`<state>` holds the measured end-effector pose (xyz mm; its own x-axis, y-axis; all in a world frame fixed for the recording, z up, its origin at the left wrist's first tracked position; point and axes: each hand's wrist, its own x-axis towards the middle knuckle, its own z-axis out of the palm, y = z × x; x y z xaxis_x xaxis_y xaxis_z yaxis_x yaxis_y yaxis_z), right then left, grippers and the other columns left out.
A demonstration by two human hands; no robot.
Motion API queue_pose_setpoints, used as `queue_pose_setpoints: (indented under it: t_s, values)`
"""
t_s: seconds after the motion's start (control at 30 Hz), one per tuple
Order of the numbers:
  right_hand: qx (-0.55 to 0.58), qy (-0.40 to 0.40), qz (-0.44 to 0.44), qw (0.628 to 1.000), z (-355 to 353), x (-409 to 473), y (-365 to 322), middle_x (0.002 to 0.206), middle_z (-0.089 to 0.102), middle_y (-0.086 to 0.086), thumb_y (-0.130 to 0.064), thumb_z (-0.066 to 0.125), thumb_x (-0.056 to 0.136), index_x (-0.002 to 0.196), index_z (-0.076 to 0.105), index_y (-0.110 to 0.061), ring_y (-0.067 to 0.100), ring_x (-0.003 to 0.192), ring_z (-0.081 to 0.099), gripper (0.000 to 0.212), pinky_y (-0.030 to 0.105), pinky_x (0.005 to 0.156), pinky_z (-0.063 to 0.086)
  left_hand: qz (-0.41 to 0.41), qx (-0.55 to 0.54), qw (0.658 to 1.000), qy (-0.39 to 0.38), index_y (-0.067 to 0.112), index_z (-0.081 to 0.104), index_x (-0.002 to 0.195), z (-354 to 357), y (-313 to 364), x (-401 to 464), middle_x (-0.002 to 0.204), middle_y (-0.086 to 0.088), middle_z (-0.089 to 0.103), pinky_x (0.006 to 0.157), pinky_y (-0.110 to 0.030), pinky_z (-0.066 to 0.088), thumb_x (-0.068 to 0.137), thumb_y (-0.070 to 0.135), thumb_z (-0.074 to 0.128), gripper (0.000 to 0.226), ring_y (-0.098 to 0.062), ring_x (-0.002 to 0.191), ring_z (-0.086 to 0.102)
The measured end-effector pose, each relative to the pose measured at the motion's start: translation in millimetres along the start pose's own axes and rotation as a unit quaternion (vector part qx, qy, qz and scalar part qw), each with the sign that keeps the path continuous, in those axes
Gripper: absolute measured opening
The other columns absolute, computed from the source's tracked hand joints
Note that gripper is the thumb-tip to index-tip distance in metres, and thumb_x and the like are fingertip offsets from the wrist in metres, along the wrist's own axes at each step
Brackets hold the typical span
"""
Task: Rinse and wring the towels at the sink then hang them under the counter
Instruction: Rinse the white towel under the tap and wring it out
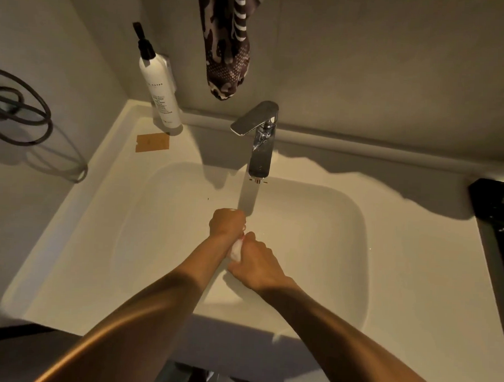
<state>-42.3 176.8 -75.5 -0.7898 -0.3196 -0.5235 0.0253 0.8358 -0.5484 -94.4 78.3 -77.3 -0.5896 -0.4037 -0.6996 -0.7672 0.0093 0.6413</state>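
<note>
Both my hands are over the white sink basin, below the chrome faucet. My left hand and my right hand are closed on a small white towel, twisted tight between them. Only a short piece of the towel shows between the fists. The left fist is nearer the spout, the right one nearer me. I cannot tell whether water is running.
A white pump bottle stands at the sink's back left corner, with a brown tag lying beside it. A dark patterned cloth hangs on the wall above the faucet. Grey cable loops at left. A black object sits at right.
</note>
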Motion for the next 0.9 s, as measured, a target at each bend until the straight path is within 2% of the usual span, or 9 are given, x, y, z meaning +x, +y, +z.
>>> queue_pose_setpoints:
  t_s: [0.1,0.2,0.27,0.33,0.47,0.63,0.73,0.8,0.9]
  values:
    - [0.068,0.017,-0.002,0.998,-9.9,-15.5,4.0,0.109,0.063,0.004,-0.027,0.068,0.083,0.119,0.043,-0.018,0.023,0.090,0.064,0.045,0.034,0.072,0.055,-0.039,-0.175,0.980,-0.089,0.007,0.056,0.069,-6.4,7.4,-21.3,0.056,-0.007,0.052,0.046,-0.021,0.040,0.083,0.007,0.053,0.015,-0.019,0.042,0.044]
    - [0.233,0.035,0.032,0.971,-39.1,-29.1,7.5,0.097,0.061,-0.002,-0.033,0.074,0.082,0.117,0.042,-0.022,0.014,0.075,0.062,0.048,0.027,0.056,0.051,-0.002,-0.312,0.936,-0.166,0.009,0.065,0.092,-25.5,15.3,-44.0,0.093,-0.015,0.067,0.072,-0.034,0.055,0.094,0.032,0.059,0.025,-0.024,0.076,0.064]
    - [0.334,0.061,0.038,0.940,-58.1,-37.8,3.0,0.098,0.064,-0.003,-0.044,0.077,0.078,0.119,0.046,-0.022,0.010,0.075,0.064,0.056,0.027,0.057,0.053,0.035,-0.262,0.949,-0.174,0.011,0.064,0.114,-36.6,11.0,-61.4,0.108,-0.011,0.068,0.082,-0.041,0.055,0.095,0.051,0.054,0.046,-0.026,0.092,0.066]
    - [0.358,0.066,-0.009,0.931,-71.6,-42.7,-3.2,0.104,0.069,-0.002,-0.054,0.075,0.075,0.121,0.054,-0.019,0.010,0.087,0.071,0.061,0.033,0.074,0.059,0.060,-0.164,0.966,-0.189,0.009,0.067,0.118,-40.2,5.9,-80.2,0.105,-0.012,0.072,0.089,-0.047,0.056,0.094,0.056,0.054,0.054,-0.030,0.092,0.068]
    - [0.393,0.000,-0.093,0.915,-89.5,-68.0,-10.3,0.088,0.076,0.002,-0.033,0.064,0.095,0.108,0.068,-0.020,0.015,0.076,0.072,0.019,0.035,0.070,0.062,0.156,-0.128,0.975,-0.091,0.004,0.075,0.097,-49.3,9.4,-105.0,0.092,-0.012,0.078,0.092,-0.048,0.058,0.100,0.026,0.058,0.028,-0.029,0.090,0.074]
    - [0.499,-0.038,-0.082,0.862,-106.1,-91.7,-11.1,0.105,0.077,0.002,-0.021,0.059,0.098,0.120,0.068,-0.024,0.021,0.091,0.074,0.024,0.039,0.082,0.061,0.245,-0.129,0.961,-0.017,0.002,0.066,0.108,-58.5,27.2,-137.8,0.107,-0.016,0.074,0.090,-0.041,0.060,0.106,0.022,0.043,0.030,-0.030,0.102,0.072]
    - [0.570,-0.014,-0.089,0.816,-116.3,-99.6,-12.8,0.107,0.076,0.009,-0.008,0.060,0.094,0.118,0.069,-0.019,0.022,0.090,0.072,0.029,0.042,0.081,0.056,0.371,-0.041,0.924,0.083,0.018,0.056,0.089,-76.6,55.6,-164.9,0.089,-0.009,0.067,0.077,-0.049,0.060,0.105,0.036,0.039,0.030,-0.027,0.086,0.068]
    - [0.573,0.042,-0.083,0.814,-118.8,-108.2,-10.7,0.113,0.073,0.014,0.005,0.058,0.086,0.115,0.066,-0.016,0.027,0.097,0.069,0.037,0.044,0.081,0.054,0.461,0.011,0.876,0.143,0.016,0.047,0.086,-91.0,83.8,-191.1,0.080,-0.007,0.058,0.066,-0.042,0.050,0.106,0.038,0.036,0.031,-0.015,0.073,0.055]
    - [0.426,0.167,-0.050,0.888,-122.3,-124.9,-8.6,0.134,0.059,0.007,0.006,0.058,0.083,0.125,0.052,-0.020,0.024,0.119,0.058,0.049,0.042,0.094,0.052,0.588,0.103,0.796,0.102,0.015,0.044,0.088,-98.3,128.6,-236.3,0.076,-0.003,0.054,0.063,-0.037,0.041,0.107,0.028,0.036,0.025,-0.013,0.066,0.050]
